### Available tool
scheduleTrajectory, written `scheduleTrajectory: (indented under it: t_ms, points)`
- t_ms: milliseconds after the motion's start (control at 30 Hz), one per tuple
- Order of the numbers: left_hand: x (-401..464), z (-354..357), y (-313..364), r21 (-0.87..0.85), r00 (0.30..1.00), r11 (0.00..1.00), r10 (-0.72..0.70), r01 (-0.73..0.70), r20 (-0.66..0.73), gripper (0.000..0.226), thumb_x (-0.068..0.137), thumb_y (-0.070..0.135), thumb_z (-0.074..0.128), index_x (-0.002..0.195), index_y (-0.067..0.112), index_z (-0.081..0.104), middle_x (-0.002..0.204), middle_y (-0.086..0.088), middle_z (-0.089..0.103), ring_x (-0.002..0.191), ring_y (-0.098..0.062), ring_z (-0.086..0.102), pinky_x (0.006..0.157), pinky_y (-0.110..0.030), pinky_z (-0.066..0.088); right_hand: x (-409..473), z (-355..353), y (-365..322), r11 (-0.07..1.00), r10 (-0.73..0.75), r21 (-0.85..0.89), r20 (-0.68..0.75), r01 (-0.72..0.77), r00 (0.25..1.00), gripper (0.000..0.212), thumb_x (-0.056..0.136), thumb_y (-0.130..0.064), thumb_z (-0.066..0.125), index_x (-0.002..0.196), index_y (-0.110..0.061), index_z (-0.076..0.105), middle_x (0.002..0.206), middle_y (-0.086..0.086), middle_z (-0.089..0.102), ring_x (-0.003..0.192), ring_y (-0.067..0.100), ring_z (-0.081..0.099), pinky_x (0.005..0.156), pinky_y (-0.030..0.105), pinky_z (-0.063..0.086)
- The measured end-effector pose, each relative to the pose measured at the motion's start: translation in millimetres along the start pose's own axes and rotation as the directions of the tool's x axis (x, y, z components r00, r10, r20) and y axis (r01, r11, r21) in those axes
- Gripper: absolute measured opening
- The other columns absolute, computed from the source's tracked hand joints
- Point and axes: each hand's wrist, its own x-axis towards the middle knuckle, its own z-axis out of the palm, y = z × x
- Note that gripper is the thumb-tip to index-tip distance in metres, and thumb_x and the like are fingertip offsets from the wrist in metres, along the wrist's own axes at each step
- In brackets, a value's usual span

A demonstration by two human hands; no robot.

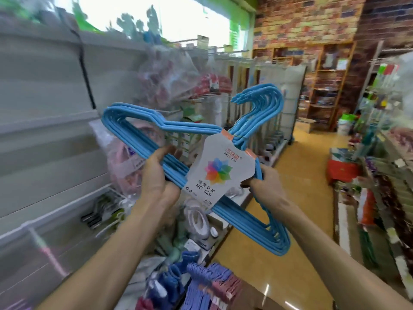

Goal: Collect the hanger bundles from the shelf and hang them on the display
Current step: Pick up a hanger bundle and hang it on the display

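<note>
Currently the left hand (pixel 156 175) grips the bottom bars and the right hand (pixel 263 182) pinches the far side of one blue hanger bundle (pixel 223 128), held mid-aisle. Step: carrying to the display. Next, judged: hooks (pixel 263 97) must meet a peg (pixel 196 98). More bundles (pixel 201 285) lie below, uncountable.

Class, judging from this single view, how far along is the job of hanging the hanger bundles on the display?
Done: one blue hanger bundle is collected. In hand: the left hand and right hand both grip it, hooks pointing up. Left: hanging it on a display peg, then the purple and pink bundles below.
</note>
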Motion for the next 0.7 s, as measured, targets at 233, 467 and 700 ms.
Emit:
scheduleTrajectory:
  t_ms: [233, 467, 700]
  points:
    - [-69.5, -41.9, 67.4, 0.031, 0.971, 0.978, 0.208, -0.205, -0.115, 0.005, 0.090, 0.016, 0.062, 0.088, 0.011, 0.064, 0.090, -0.006, 0.071, 0.083, -0.021, 0.071, 0.081, -0.038, 0.059, -22.9, 65.2, -37.8, 0.987, -0.121, 0.129, 0.186, 0.097, 0.975, 0.023, 0.089, 0.005, 0.062, 0.086, -0.018, 0.064, 0.071, -0.004, 0.063, 0.049, -0.006, 0.055, 0.044, 0.010, 0.040]
    - [-154.7, -94.1, 142.6, 0.141, 0.843, 0.899, 0.439, -0.415, -0.311, 0.002, 0.088, 0.015, 0.066, 0.087, 0.014, 0.066, 0.089, -0.004, 0.071, 0.095, -0.021, 0.065, 0.085, -0.040, 0.053, -63.2, 151.1, -87.8, 0.968, -0.209, 0.210, 0.379, 0.136, 0.901, 0.040, 0.086, 0.018, 0.052, 0.082, -0.021, 0.062, 0.051, -0.013, 0.062, 0.038, -0.004, 0.047, 0.040, 0.010, 0.035]
    - [-257.8, -157.9, 219.8, 0.166, 0.710, 0.809, 0.578, -0.564, -0.402, 0.008, 0.087, 0.014, 0.066, 0.095, 0.016, 0.064, 0.093, -0.005, 0.069, 0.099, -0.022, 0.062, 0.088, -0.041, 0.051, -139.1, 246.3, -138.4, 0.944, -0.305, 0.280, 0.532, 0.176, 0.790, 0.028, 0.088, 0.014, 0.054, 0.093, -0.012, 0.063, 0.060, -0.010, 0.064, 0.047, -0.002, 0.055, 0.046, 0.018, 0.045]
